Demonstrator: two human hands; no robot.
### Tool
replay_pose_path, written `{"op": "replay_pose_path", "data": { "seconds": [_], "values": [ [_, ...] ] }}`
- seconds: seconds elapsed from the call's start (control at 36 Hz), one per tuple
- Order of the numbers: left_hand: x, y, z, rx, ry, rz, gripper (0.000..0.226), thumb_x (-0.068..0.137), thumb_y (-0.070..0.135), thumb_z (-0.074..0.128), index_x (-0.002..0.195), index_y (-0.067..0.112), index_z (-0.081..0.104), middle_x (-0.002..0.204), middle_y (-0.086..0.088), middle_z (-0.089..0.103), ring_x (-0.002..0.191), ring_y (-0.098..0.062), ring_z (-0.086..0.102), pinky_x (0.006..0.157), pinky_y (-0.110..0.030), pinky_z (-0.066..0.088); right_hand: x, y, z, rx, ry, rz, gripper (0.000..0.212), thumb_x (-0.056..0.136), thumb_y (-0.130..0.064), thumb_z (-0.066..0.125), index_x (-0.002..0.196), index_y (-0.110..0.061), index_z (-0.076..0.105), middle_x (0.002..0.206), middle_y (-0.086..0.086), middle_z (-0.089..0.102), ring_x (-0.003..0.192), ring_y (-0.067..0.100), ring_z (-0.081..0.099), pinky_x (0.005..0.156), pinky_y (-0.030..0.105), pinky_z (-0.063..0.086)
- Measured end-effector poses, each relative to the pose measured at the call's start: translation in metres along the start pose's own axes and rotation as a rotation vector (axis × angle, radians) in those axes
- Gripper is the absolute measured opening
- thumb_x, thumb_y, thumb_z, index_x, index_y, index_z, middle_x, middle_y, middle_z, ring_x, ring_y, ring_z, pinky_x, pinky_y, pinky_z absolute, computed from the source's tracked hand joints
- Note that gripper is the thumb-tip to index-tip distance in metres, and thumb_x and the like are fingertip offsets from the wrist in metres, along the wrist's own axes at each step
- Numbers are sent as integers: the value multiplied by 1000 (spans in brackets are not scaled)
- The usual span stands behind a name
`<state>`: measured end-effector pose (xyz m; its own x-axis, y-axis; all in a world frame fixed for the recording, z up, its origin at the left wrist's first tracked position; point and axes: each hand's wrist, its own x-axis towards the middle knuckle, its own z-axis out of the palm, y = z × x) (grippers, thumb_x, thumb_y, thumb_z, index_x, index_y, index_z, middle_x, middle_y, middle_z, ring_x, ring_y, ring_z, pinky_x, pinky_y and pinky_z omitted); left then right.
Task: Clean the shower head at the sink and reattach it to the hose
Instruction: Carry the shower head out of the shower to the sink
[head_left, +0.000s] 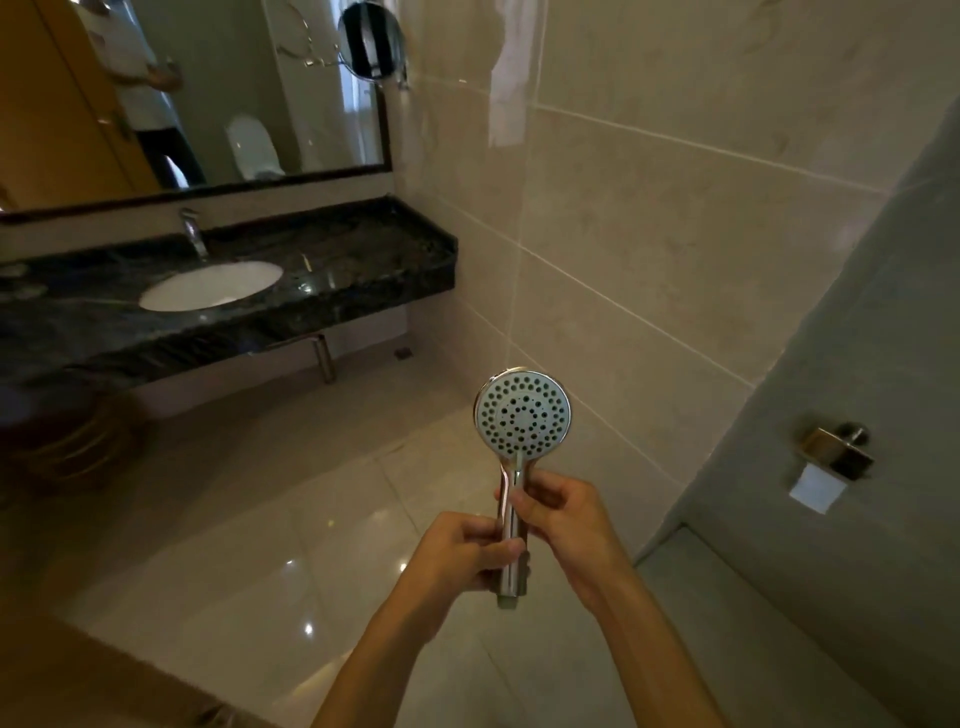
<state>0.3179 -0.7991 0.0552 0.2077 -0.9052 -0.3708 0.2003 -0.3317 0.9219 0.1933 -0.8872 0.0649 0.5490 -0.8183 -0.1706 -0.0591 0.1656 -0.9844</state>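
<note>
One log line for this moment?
shower head: upright, off hose | left hand, right hand: gripping handle | sink: away

sink (210, 285) set in counter (363, 249) at far left, tap (192, 234) behind it, mirror (208, 93) above; shower head (522, 415) held upright nearer, right of counter.

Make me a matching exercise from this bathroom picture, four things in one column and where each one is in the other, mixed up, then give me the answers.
Things:
1. shower head
2. faucet
3. round mirror
4. sink basin

Places:
A. set into the dark stone countertop
B. mounted on the wall, upper middle of the view
C. held by its handle in the left hand and right hand
D. standing behind the basin, under the big mirror

Pairs: 1-C, 2-D, 3-B, 4-A
</note>
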Motion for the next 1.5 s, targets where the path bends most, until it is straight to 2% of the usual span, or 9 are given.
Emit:
{"op": "replay_pose_path", "data": {
  "seconds": [0.14, 0.5, 0.69, 0.86, 1.0, 1.17, 1.28, 1.39, 1.5],
  "values": [
    [72, 16, -23, -74, 32, 25, 15, 85, 9, 72, 93, -3, 75, 85, -21, 74, 81, -35, 73, 71, -38, 60, 91, 1, -3, 18, -56, -3, 15, 93, -8, 66, 102, -16, 76, 97, 7, 79, 93, 23, 76, 81, 34, 60],
    [263, 99, -87, -196, 218, 30, 26, 86, 5, 69, 108, -9, 69, 91, -23, 72, 83, -35, 71, 74, -39, 60, 338, -34, 3, 10, -236, 11, 13, 92, -7, 68, 101, -11, 77, 95, 13, 78, 88, 25, 75, 77, 31, 60],
    [341, 135, -150, -204, 313, 91, 17, 85, 7, 71, 98, -5, 74, 95, -28, 73, 82, -34, 74, 70, -37, 60, 449, -56, 40, -3, -344, -18, 16, 92, -8, 68, 104, -15, 77, 96, 8, 78, 90, 21, 75, 78, 31, 59],
    [407, 159, -227, -188, 337, 125, 12, 88, 6, 68, 95, -1, 76, 99, -31, 72, 88, -39, 74, 77, -44, 62, 543, -66, 94, -31, -402, -49, 19, 92, -4, 66, 107, -12, 75, 96, 7, 79, 86, 17, 74, 73, 26, 58],
    [457, 183, -307, -182, 389, 125, 12, 87, 3, 68, 95, 1, 77, 91, -22, 73, 87, -36, 72, 83, -50, 60, 623, -75, 158, -41, -443, -76, 17, 92, 1, 65, 106, -3, 73, 88, 7, 75, 81, 16, 69, 71, 25, 56],
    [511, 220, -408, -201, 413, 107, 10, 87, 5, 69, 89, 5, 79, 87, -19, 75, 79, -27, 74, 68, -33, 59, 715, -94, 235, -57, -483, -57, 21, 92, 0, 65, 104, -13, 76, 89, 0, 78, 83, 13, 71, 73, 24, 57],
    [543, 243, -461, -214, 439, 87, 10, 87, 4, 69, 90, 6, 79, 89, -19, 75, 80, -27, 74, 67, -31, 59, 771, -105, 276, -96, -505, -53, 19, 92, -2, 66, 100, -15, 76, 89, 0, 78, 84, 13, 71, 76, 27, 58],
    [576, 260, -509, -258, 479, 76, 10, 88, 2, 68, 93, 4, 76, 90, -20, 74, 87, -34, 72, 76, -41, 61, 821, -115, 315, -112, -540, -49, 19, 92, -4, 67, 100, -18, 77, 94, 3, 79, 93, 20, 74, 85, 33, 60],
    [610, 274, -558, -266, 491, 59, 11, 92, 5, 64, 96, 1, 73, 88, -17, 71, 90, -34, 69, 85, -45, 57, 872, -118, 357, -143, -523, -40, 17, 92, -3, 66, 101, -13, 76, 94, 3, 80, 93, 16, 74, 83, 28, 59]
  ]
}}
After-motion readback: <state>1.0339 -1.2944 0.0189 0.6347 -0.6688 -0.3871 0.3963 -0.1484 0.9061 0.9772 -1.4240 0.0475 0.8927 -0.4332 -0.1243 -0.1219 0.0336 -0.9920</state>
